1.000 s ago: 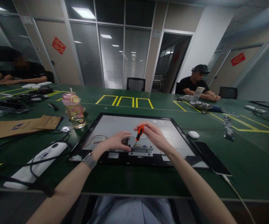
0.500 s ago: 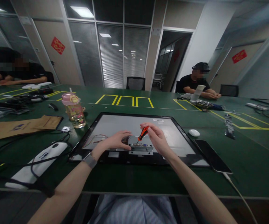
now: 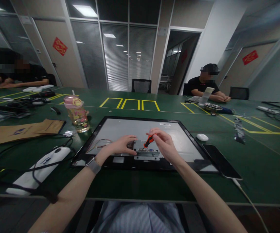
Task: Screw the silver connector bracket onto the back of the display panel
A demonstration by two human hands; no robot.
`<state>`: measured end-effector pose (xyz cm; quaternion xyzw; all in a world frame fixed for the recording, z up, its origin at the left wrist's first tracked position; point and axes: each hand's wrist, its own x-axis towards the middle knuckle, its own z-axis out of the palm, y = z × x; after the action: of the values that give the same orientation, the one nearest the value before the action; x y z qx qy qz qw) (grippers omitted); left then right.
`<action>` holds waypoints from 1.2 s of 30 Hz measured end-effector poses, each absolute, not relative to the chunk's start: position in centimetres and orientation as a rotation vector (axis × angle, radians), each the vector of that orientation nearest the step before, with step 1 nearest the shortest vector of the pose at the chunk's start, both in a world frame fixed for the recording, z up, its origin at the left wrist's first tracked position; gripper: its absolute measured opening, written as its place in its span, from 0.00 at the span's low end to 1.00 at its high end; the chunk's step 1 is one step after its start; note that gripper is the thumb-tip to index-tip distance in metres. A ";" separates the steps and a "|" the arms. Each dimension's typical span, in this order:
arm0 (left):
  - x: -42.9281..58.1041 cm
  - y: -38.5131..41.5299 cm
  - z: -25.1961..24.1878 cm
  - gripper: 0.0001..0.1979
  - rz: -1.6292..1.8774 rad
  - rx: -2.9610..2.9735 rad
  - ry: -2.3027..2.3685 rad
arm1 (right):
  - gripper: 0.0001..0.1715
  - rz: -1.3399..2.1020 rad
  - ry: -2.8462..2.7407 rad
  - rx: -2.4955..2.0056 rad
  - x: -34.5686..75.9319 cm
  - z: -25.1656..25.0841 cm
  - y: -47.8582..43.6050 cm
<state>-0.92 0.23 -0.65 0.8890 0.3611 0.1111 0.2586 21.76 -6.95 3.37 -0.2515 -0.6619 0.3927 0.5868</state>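
A flat panel [image 3: 135, 126] with a black frame and grey back lies on the green table. On its near edge sits a metal bracket [image 3: 149, 156] with connectors. My right hand [image 3: 164, 144] is closed on the handle of an orange and black screwdriver [image 3: 149, 141], whose tip points down at the bracket's connector area. My left hand [image 3: 122, 145] rests at the bracket's left end, its fingers curved around a dark part and its thumb against the metal. Thin wires [image 3: 98, 144] lie on the panel to the left of this hand.
Left of the panel stand a pink-lidded bottle [image 3: 77, 113], a paper bag [image 3: 26, 131] and a white power strip [image 3: 39, 170] with black cables. On the right are a white mouse [image 3: 202, 137] and a phone [image 3: 221, 161] on a cable. Several people sit across the table.
The screwdriver handle has tilted slightly and my right hand's fingers have shifted a little around it. My left hand stays at the bracket.
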 end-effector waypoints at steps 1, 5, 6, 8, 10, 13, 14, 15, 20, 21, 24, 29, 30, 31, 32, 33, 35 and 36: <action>-0.9 0.2 -0.6 0.38 0.295 2.410 0.986 | 0.10 0.898 -1.550 -0.607 21.7 3.4 -7.0; -0.8 0.0 -0.3 0.38 0.268 2.408 1.007 | 0.16 0.735 -1.606 -0.687 21.7 3.8 -7.3; -0.8 0.0 -0.2 0.38 0.267 2.406 1.007 | 0.15 0.701 -1.624 -0.689 21.7 3.9 -7.3; -0.8 0.0 -0.2 0.38 0.266 2.403 1.009 | 0.13 0.673 -1.658 -0.676 21.8 4.1 -7.4; -0.8 0.0 -0.3 0.37 0.266 2.403 1.009 | 0.10 0.672 -1.690 -0.663 21.9 4.2 -7.4; -1.0 0.2 -0.5 0.39 0.261 2.399 1.001 | 0.14 0.634 -1.738 -0.693 21.9 4.2 -7.5; -1.0 0.2 -0.5 0.39 0.260 2.396 1.000 | 0.16 0.598 -1.751 -0.706 21.9 4.2 -7.6; -1.0 0.2 -0.5 0.40 0.260 2.394 1.000 | 0.17 0.559 -1.758 -0.709 21.8 4.1 -7.7; -1.0 0.3 -0.6 0.39 0.265 2.404 0.999 | 0.17 0.549 -1.731 -0.662 21.4 4.0 -8.0; -1.0 0.3 -0.6 0.39 0.272 2.404 0.994 | 0.16 0.549 -1.714 -0.677 21.3 4.0 -8.0; -0.9 0.3 -0.7 0.39 0.293 2.408 0.979 | 0.11 0.412 -1.642 -0.764 21.3 3.9 -7.9; -0.9 0.2 -0.6 0.39 0.289 2.393 1.000 | 0.17 0.365 -1.696 -0.760 21.5 3.9 -8.0; -0.8 0.1 -0.5 0.39 0.284 2.387 1.010 | 0.19 0.430 -1.723 -0.731 21.5 3.9 -8.0; -0.8 0.1 -0.4 0.39 0.280 2.384 1.016 | 0.21 0.497 -1.739 -0.705 21.5 3.8 -8.0; -0.8 0.0 -0.4 0.39 0.279 2.384 1.016 | 0.22 0.549 -1.742 -0.688 21.4 3.8 -8.0; -0.8 0.0 -0.3 0.39 0.281 2.386 1.011 | 0.22 0.575 -1.732 -0.686 21.4 3.7 -7.9; -0.7 -0.1 -0.2 0.38 0.288 2.386 1.006 | 0.19 0.554 -1.677 -0.712 21.3 3.5 -7.7; -0.7 -0.1 -0.2 0.38 0.289 2.386 1.006 | 0.16 0.535 -1.640 -0.727 21.2 3.4 -7.6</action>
<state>-0.74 -0.10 -0.24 0.8831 0.3723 0.1069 0.2648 21.23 -7.57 3.44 -0.3126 -0.7054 0.2300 0.5931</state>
